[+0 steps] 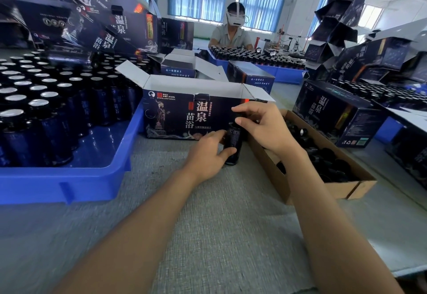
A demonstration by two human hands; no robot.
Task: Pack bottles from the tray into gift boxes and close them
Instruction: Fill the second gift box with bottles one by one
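One dark blue bottle (pixel 233 141) stands on the grey table (pixel 219 224), in front of one open dark cardboard gift box (pixel 180 113). Its long side runs up and down, top pointing up. Two hands hold it: the left hand (pixel 208 155) curls round its middle, the right hand (pixel 263 125) pinches its top. One blue plastic tray (pixel 69 185) on the left holds too many bottles to count. One brown cardboard box (pixel 342 187) on the right holds black caps (pixel 328 155)

A small dark bottle (pixel 233 140) stands upright just before the dark printed cardboard gift box (pixel 175 118), whose flaps are open. The blue plastic tray (pixel 69 185) to its left is crowded with silver-capped dark bottles (pixel 39 109).
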